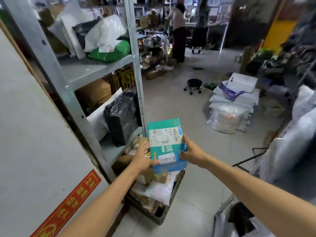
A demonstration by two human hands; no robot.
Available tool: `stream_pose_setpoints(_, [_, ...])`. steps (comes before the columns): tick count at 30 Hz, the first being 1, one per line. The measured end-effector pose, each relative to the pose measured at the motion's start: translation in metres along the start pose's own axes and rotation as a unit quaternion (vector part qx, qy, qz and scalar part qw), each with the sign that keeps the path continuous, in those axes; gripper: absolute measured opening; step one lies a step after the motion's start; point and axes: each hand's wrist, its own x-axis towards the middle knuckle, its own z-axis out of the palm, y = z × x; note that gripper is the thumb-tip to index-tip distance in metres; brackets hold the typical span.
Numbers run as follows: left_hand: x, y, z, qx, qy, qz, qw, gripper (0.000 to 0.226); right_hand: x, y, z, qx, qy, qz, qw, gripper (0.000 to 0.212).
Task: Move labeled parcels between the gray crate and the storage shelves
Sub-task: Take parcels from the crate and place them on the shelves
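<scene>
Sticker (168, 159) on teal box (166, 146): "超期滞留"

Flat indoor light sitting moderately bright, soft glare spreading across the tiled floor (188, 127), far background going dim and blurring, wide-angle lens bending the shelf post (136, 65), right edge smearing, shadows falling faint

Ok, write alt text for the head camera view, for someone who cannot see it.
The person's left hand and right hand hold a teal cardboard box with white shipping labels above a dark gray plastic crate of parcels on the floor. Beside it, gray metal storage shelves carry a black bagged parcel and a green bagged parcel.
</scene>
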Motion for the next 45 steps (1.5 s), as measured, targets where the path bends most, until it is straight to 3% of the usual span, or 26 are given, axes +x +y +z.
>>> stream_pose_setpoints(10, [0.194,0.009,-0.033,-0.007,-0.087,-0.036,0.996,0.086,0.157,-0.009,-0.045,0.020,0.038,0.061,0.997,0.065])
stream_pose_setpoints(19, [0.309,-0.012,-0.031,0.004,-0.059,-0.066,0.996,0.093,0.288,0.006,-0.077,-0.011,-0.007,0.101,0.995,0.058])
stream_pose_setpoints(24, [0.370,-0.035,-0.006,-0.041,0.011,-0.113,0.993,0.090,0.384,0.041,-0.105,-0.042,-0.096,0.100,0.989,0.064])
stream_pose_setpoints(29, [0.426,-0.053,0.038,-0.091,0.131,-0.167,0.973,0.092,0.477,0.083,-0.128,-0.087,-0.188,0.057,0.977,0.070])
stream_pose_setpoints(36, [0.466,-0.089,0.095,-0.176,0.256,-0.227,0.923,0.079,0.550,0.135,-0.135,-0.116,-0.310,0.054,0.942,0.079])
stream_pose_setpoints(45, [0.495,-0.152,0.139,-0.215,0.400,-0.299,0.839,0.085,0.621,0.189,-0.094,-0.125,-0.433,0.069,0.890,0.078])
